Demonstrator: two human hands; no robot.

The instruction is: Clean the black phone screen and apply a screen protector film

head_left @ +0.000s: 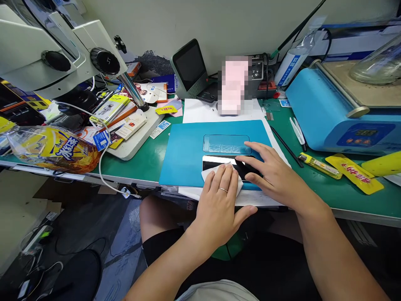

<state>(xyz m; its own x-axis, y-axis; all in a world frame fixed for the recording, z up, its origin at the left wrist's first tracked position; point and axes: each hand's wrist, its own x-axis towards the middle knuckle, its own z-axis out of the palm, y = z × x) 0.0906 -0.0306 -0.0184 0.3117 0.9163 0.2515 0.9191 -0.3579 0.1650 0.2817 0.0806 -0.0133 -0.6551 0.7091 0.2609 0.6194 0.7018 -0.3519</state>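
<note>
A phone-shaped black glossy panel lies on a blue mat. My left hand presses a white wiping cloth down on the panel's left and middle part, fingers held together and thumb out. Over the panel's right end is my right hand, with its fingers spread; its fingertips are at the panel, and whether they press on it I cannot tell. Just beyond the panel, a clear phone-shaped glass sheet with a dark outline lies flat, its right end near my right index finger.
At left stand a microscope and a tea bottle lying on its side, beside piled packets. A small screen device and a blurred pink object are behind the mat. Right are a blue heating machine, tweezers and yellow packets.
</note>
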